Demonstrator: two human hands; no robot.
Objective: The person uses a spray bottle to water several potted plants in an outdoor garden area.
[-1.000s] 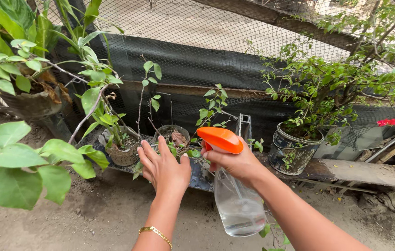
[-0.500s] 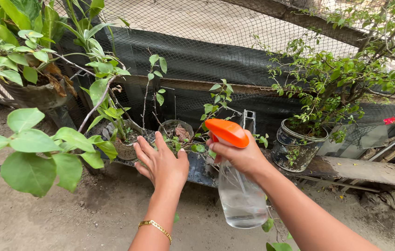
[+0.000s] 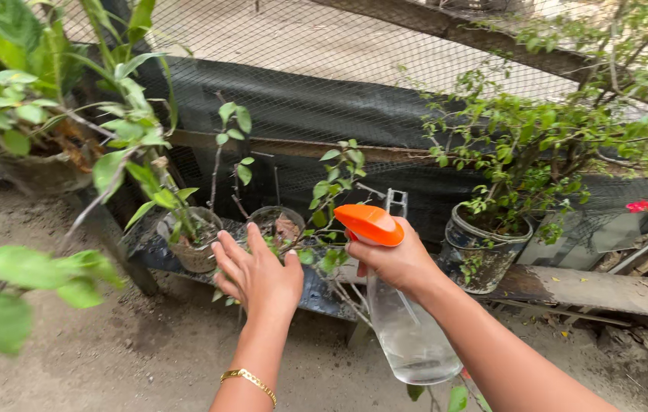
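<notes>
The right hand (image 3: pixel 396 263) is clamped around the neck of a clear spray bottle (image 3: pixel 409 328), just under its orange head (image 3: pixel 370 223), so the nozzle faces the seedlings and a finger can reach the trigger; the bottle hangs tilted, part full of water. The left hand (image 3: pixel 257 275) is spread, fingers apart, gripping nothing, palm toward the small middle pot (image 3: pixel 274 223), seemingly steadying or parting its thin stems. That pot and a left pot (image 3: pixel 189 240) stand on a low dark counter (image 3: pixel 316 294), near the netted fence (image 3: pixel 324 99); farther right a larger pot (image 3: pixel 483 248) with a bushy shrub rests on a plank (image 3: pixel 599 286); a red flower (image 3: pixel 644 205) shows far right.
</notes>
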